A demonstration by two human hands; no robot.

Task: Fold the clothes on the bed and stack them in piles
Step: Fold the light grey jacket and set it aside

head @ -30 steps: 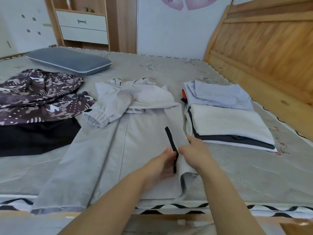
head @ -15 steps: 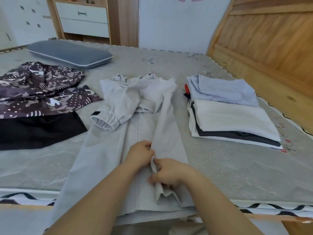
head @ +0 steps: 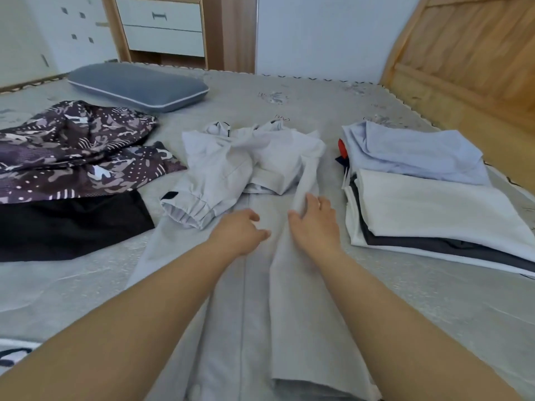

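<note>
A pale grey jacket [head: 231, 169] lies spread lengthwise on the bed [head: 405, 314], its right edge folded inward as a long strip. My right hand [head: 315, 224] lies flat on that folded strip, fingers straight and spread. My left hand [head: 240, 230] rests on the jacket's middle with fingers loosely bent, holding nothing. One elastic-cuffed sleeve [head: 188, 209] is folded across the jacket's upper left. A pile of folded clothes [head: 434, 215] sits to the right, white and dark pieces with a light blue one [head: 414, 151] behind.
A dark patterned garment [head: 75, 151] and a black one [head: 66, 224] lie unfolded at the left. A grey pillow [head: 136, 85] is at the far side. The wooden headboard [head: 469, 59] runs along the right; drawers [head: 162, 24] stand beyond the bed.
Both hands let go of the jacket's right edge near the hem and slid up along the folded strip. They now lie on the cloth farther from me.
</note>
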